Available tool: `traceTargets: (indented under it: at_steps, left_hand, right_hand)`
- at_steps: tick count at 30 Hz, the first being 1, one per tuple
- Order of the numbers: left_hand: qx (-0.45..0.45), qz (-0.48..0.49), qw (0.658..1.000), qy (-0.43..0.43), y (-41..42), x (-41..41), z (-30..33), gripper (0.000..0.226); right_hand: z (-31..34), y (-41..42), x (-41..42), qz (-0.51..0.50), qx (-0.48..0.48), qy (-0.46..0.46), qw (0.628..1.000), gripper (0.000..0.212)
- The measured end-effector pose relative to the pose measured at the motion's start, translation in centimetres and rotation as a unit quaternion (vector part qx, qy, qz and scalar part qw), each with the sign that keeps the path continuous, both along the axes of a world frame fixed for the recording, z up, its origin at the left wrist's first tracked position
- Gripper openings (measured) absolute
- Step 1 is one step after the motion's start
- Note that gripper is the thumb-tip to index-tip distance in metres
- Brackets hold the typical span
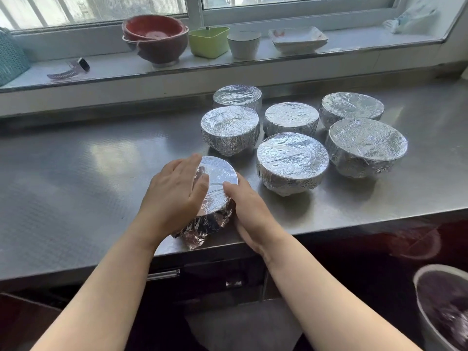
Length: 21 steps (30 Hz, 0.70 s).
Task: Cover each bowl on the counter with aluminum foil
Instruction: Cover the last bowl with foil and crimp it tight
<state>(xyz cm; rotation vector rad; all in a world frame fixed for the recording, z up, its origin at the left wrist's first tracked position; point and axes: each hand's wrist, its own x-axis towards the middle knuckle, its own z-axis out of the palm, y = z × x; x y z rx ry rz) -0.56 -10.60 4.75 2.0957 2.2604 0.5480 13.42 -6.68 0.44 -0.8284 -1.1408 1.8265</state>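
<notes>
A foil-wrapped bowl (217, 185) stands near the front edge of the steel counter (76, 173). My left hand (174, 193) lies flat against its left side and rim, fingers spread over the foil. On the bowl's right side my right hand (245, 206) presses against the foil with fingers together. Loose crumpled foil sticks out under the bowl at the front. Behind and to the right stand several more bowls fully wrapped in foil, among them one close by (292, 162) and another at the far right (366, 146).
On the window sill sit stacked red bowls (155, 38), a green container (209, 41), a white cup (244, 44), a white square dish (297, 39), a watch (73, 69) and a teal basket (10, 57). A bin (443, 305) stands at the lower right.
</notes>
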Motion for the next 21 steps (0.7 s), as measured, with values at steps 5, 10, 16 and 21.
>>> traceTargets:
  at_steps: [5,10,16,21]
  left_hand:
    - [-0.003,0.005,1.000,-0.005,-0.2,0.2,0.3,0.068]
    - [-0.026,0.028,0.999,-0.007,-0.5,1.0,0.7,0.074]
    - [-0.038,0.051,0.998,-0.003,-0.6,1.6,0.9,0.074]
    - [-0.025,0.078,0.997,0.003,-0.4,2.1,0.5,0.058]
  right_hand:
    - [0.1,0.3,0.6,0.035,-0.010,-0.001,0.999,0.054]
    - [0.4,0.1,0.9,0.036,0.015,-0.004,0.999,0.054]
    - [0.2,-1.6,2.0,-0.065,0.068,-0.068,0.993,0.067]
    - [0.8,-5.2,3.3,-0.222,0.257,-0.073,0.938,0.048]
